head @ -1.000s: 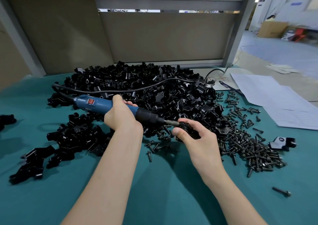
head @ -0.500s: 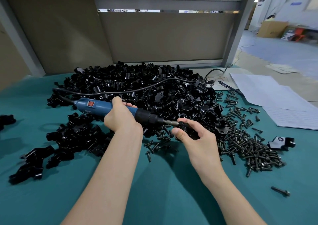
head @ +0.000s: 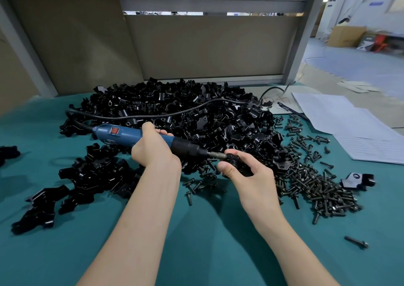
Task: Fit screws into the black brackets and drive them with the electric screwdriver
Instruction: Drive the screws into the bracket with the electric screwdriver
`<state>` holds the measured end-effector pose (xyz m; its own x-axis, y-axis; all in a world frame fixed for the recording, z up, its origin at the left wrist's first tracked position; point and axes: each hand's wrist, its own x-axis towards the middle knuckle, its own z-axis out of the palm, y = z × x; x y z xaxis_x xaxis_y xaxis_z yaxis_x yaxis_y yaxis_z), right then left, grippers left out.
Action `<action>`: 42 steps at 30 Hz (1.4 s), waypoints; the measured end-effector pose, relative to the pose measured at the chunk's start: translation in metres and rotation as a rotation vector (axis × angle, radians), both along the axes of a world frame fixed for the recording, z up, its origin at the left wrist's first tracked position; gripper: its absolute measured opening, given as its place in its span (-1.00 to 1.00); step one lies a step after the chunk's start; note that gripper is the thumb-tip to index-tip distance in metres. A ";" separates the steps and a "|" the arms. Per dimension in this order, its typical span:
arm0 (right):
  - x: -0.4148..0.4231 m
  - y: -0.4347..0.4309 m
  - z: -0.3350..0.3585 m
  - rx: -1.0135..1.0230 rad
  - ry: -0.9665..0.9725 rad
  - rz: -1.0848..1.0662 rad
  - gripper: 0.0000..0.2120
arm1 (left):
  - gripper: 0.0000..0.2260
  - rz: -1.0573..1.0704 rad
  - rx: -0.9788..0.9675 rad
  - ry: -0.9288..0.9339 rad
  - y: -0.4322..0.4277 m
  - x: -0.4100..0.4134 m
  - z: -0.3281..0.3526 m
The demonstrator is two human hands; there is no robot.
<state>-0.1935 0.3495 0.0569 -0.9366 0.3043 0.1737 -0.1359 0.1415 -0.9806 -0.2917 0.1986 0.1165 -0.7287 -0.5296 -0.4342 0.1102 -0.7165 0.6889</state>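
The small black bracket (head: 240, 168) is pinched in the right hand (head: 253, 180), just above the table. The left hand (head: 154, 151) wraps round the blue electric screwdriver (head: 122, 133), and its metal tip touches the bracket. It is shiny and dark. Behind lies a big pile of brackets (head: 185, 110). Screws (head: 317, 185) lie to the right on the blue-green table (head: 207, 237), near white papers (head: 354, 132).

- No lettering can be read anywhere.
- On the electric screwdriver (head: 122, 133), a pale label sits on the blue body just behind the fingers (head: 161, 132) of the left hand (head: 153, 152), too blurred to read.
- The paper sheets (head: 360, 141), well right of the fingers (head: 247, 157) of the right hand (head: 251, 176), carry faint print, too small to read.
- The blue wall sign (head: 376, 3), far beyond the fingers, is blurred.
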 end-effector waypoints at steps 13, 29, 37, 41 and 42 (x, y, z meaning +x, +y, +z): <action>0.002 0.001 0.003 0.078 0.006 0.011 -0.74 | -0.76 -0.207 -0.122 -0.162 -0.028 -0.014 0.005; 0.020 0.004 0.020 -0.406 0.044 0.033 -0.53 | -0.88 -0.828 -1.367 0.471 0.015 0.085 0.005; 0.097 0.054 0.047 0.250 -0.058 0.026 -0.54 | -0.92 -1.091 -1.424 0.550 0.046 0.145 -0.005; 0.149 0.099 0.075 0.353 -0.158 -0.018 -0.35 | -0.92 -1.229 -1.261 0.726 0.088 0.185 0.001; 0.162 0.112 0.079 0.370 -0.190 -0.029 -0.38 | -0.92 -1.243 -1.250 0.761 0.101 0.195 0.001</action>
<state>-0.0314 0.4611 0.1362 -0.9546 0.2803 0.1009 0.0520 0.4901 -0.8701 -0.0968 0.3000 0.1175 -0.7110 0.6492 0.2700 0.4836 0.1728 0.8581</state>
